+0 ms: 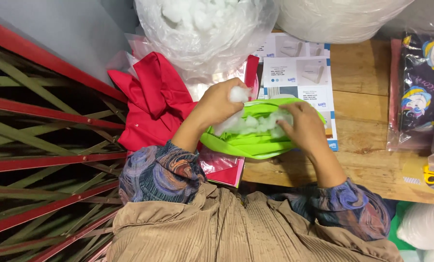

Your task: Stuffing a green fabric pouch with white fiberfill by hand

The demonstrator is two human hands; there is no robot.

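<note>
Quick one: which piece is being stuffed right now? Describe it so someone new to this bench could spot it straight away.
Start at the wooden table and look at its near edge, between the person's two hands. There lies the lime-green fabric cover, its mouth open and white fibre filling showing inside; the left hand grips a tuft, the right hand presses filling in. It is the only bright green piece; the neighbouring cloth is red.

A single head-worn camera looks steeply down from close above the person's own chest and forearms. It faces a pale wooden tabletop (pixel 367 160) filling the right and centre of the frame, with a red-and-green slatted metal frame (pixel 42 145) at the left edge.
</note>
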